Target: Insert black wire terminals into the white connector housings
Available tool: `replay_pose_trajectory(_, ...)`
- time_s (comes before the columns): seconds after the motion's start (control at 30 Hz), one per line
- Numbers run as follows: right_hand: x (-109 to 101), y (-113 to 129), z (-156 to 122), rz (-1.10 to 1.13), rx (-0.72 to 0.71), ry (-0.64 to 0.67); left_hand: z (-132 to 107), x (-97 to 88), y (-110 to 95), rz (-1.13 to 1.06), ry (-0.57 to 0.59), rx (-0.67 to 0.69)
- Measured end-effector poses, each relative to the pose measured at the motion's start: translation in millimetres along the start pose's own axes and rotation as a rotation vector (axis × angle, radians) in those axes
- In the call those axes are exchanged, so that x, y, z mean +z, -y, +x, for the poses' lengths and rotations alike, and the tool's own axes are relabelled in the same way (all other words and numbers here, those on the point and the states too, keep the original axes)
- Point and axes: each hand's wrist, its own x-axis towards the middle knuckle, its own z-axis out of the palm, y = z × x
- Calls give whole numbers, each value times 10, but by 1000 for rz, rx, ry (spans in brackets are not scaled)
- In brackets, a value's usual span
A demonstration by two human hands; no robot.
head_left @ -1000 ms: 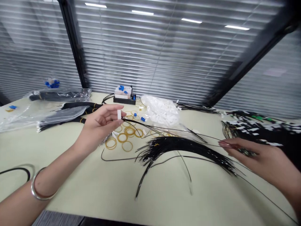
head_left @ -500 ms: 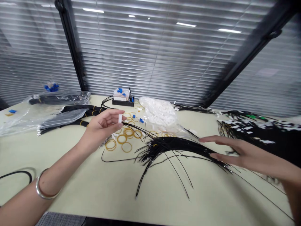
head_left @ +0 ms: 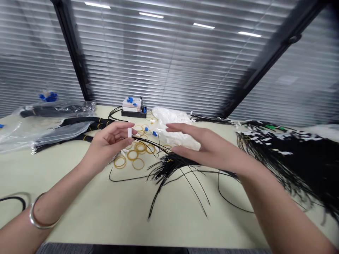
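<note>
My left hand (head_left: pixel 107 143) pinches a small white connector (head_left: pixel 129 132) between thumb and fingers, with thin black wires (head_left: pixel 148 141) running from it to the right. Over a thick bundle of black wires (head_left: pixel 169 166) on the table is my right hand (head_left: pixel 212 148), thumb and fingers apart and nothing between them. It hides much of the bundle and part of a clear bag of white pieces (head_left: pixel 169 116). Yellow rubber bands (head_left: pixel 132 155) lie scattered just below and beside the connector.
A black tray (head_left: pixel 134 114) with white and blue parts stands at the back. Plastic bags holding black cables (head_left: pixel 63 135) lie on the left. A large heap of black wires (head_left: pixel 304 158) with white connectors covers the right side. Blinds (head_left: pixel 159 63) rise behind the table.
My right hand has moved left and slightly up, from the right end of the wire bundle toward its left part. My left hand still holds the connector, and the view has shifted slightly.
</note>
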Motion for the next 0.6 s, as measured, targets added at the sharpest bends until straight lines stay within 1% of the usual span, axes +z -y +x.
replay_pose_trajectory(0.07,-37,-62,-64,46,57,-66,-6,3,-9,13,2,10)
replay_pose_trajectory(0.1,-38,-91,-99,82,89,-77,-11,9,-16,12,7,14)
replay_pose_trajectory(0.17,29,-117,-146,158,139,-50,-28,28,-36,2,16,10)
replay_pose_trajectory(0.23,193,-79,-140,215,162,11,-48,52,-55,-10,24,-1)
replay_pose_trajectory(0.3,414,12,-85,255,152,41,-65,69,-67,-17,29,-5)
replay_pose_trajectory(0.37,616,112,-10,304,121,17,-72,68,-69,-17,45,9)
replay_pose_trajectory(0.43,726,169,43,328,103,-21,-64,45,-66,-13,54,45)
replay_pose_trajectory(0.5,708,155,48,311,120,-87,-45,7,-67,-11,32,102)
replay_pose_trajectory(0.53,651,121,30,292,138,-142,-33,-15,-71,-11,0,134)
replay_pose_trajectory(0.6,467,18,-44,241,179,-268,-8,-61,-86,-3,-76,191)
